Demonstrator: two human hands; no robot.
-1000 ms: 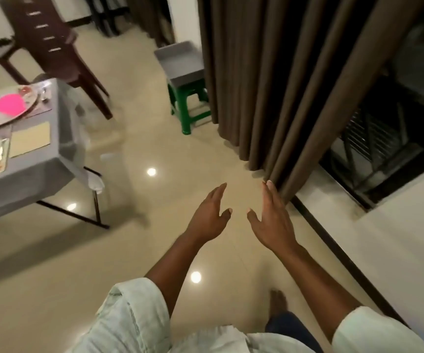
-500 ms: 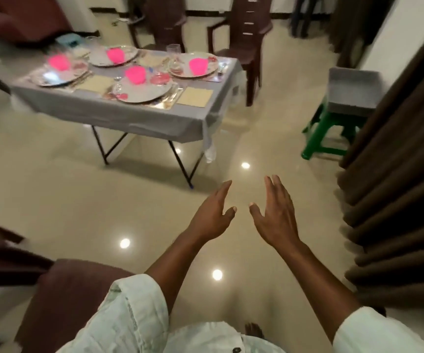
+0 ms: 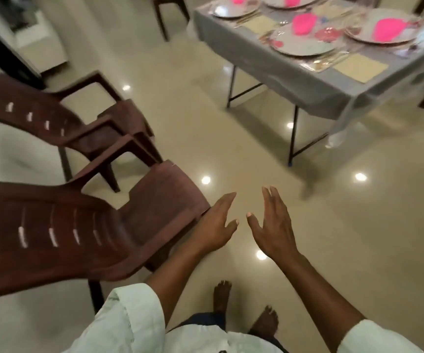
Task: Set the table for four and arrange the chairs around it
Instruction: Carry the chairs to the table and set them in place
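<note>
Head view. Both hands are shown held out over the glossy floor (image 3: 231,138) with fingers straight and spread; nothing is gripped by either. The left hand (image 3: 216,225) lies just beside the front edge of the seat of the nearest chair (image 3: 83,233); whether it touches that edge cannot be told. The right hand (image 3: 272,225) is apart from everything. A second brown chair (image 3: 60,123) stands behind the first, near the left wall. The table (image 3: 307,80), draped in grey cloth, is seen at upper right, well apart from both chairs; plates (image 3: 302,45) and pink cups (image 3: 304,24) are laid on it, and parts of other chairs are visible at its far sides.

Risks, as judged: if the nearest chair is lifted or dragged by the seat edge alone, it may tip or slip from an unsteady hold (the plastic looks light and smooth). Its legs may catch those of the second chair, which stands close behind. A chair swung carelessly toward the table may snag the hanging cloth and disturb the settings. Bare feet (image 3: 264,322) are exposed to a dropped leg.

Compared with the frame half a second earlier, the view is swung leftward: the table is displaced from upper left to upper right, the curtain and green stool are lost from sight, and the two chairs are brought fully into view beside the left hand.
</note>
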